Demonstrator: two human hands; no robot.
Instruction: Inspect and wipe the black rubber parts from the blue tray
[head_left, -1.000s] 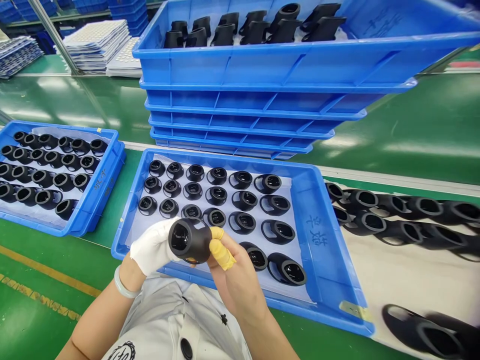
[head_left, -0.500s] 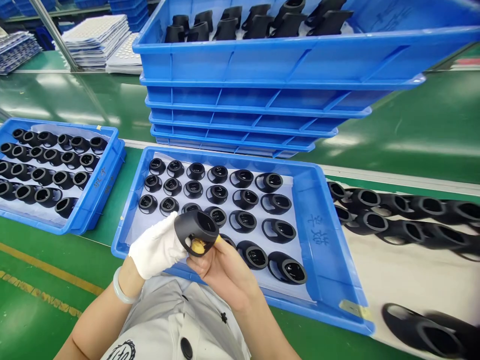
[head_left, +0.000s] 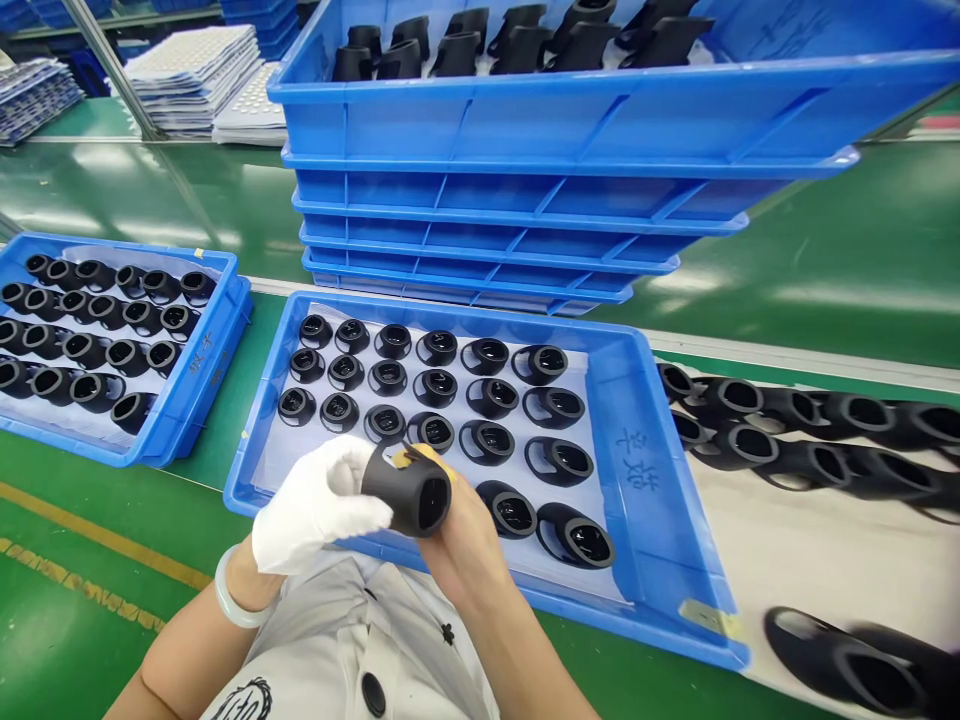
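Note:
A hollow matte-black plastic part (head_left: 399,492) is held between my hands over the near edge of a blue tray (head_left: 626,450). My left hand (head_left: 315,505), in a white glove, has its thumb and fingers around the left end of the part. From the right, my bare right hand (head_left: 466,535) grips the other end, with yellow covers on its fingertips. Something small and yellow shows at the part's upper opening, partly hidden. Rows of similar black parts (head_left: 487,440) stand on white paper in the tray below my hands.
Stacked blue trays (head_left: 480,130) rise behind, the top one holding black parts. Another blue tray (head_left: 217,330) of parts stands left. At right, more black parts (head_left: 817,470) lie on a pale surface. Paper-like sheets (head_left: 187,80) are piled at back left.
The black part has turned in my hands, so its open end now faces lower right. Both hands have shifted slightly, and my left thumb now lies along the part's lower side.

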